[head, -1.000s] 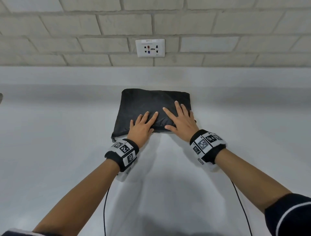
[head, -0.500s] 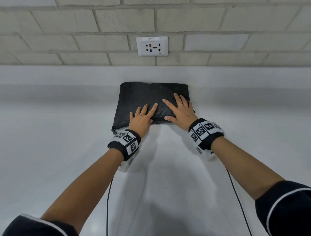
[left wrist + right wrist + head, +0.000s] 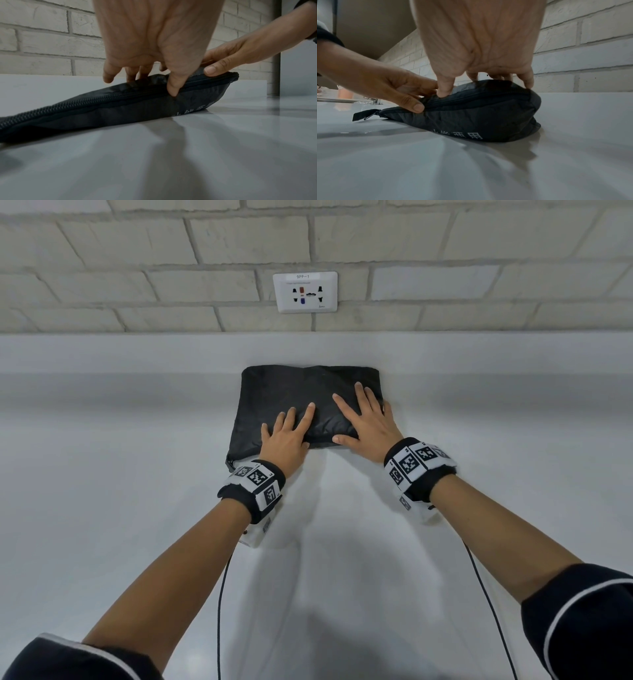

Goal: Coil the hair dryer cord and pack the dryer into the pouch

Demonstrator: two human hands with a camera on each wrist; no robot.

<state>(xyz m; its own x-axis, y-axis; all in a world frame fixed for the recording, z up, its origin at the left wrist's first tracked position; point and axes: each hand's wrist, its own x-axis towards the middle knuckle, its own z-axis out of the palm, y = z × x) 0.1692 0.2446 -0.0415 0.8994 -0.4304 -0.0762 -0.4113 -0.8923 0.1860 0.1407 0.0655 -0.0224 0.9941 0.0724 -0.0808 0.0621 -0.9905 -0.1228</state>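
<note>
A black zipped pouch [image 3: 291, 386] lies bulging on the white counter [image 3: 137, 508], close to the back ledge. My left hand [image 3: 287, 430] rests flat on its near left part, fingers straight, and the thumb presses the front side just under the zipper [image 3: 68, 104]. My right hand [image 3: 365, 419] lies flat on the near right part with its fingers spread. In the right wrist view the pouch [image 3: 488, 115] shows white print and a zipper pull [image 3: 366, 115] at its left end. The dryer and its cord are not in view.
A white wall socket [image 3: 305, 291] sits in the brick wall straight behind the pouch. A raised ledge [image 3: 479, 354] runs along the back of the counter. A clear tray edge [image 3: 351, 100] shows far off to the left. Thin black cables [image 3: 221, 611] hang from my wrists.
Both hands have stayed flat on the pouch. The head view has shifted a little, and the pouch sits slightly nearer the wall.
</note>
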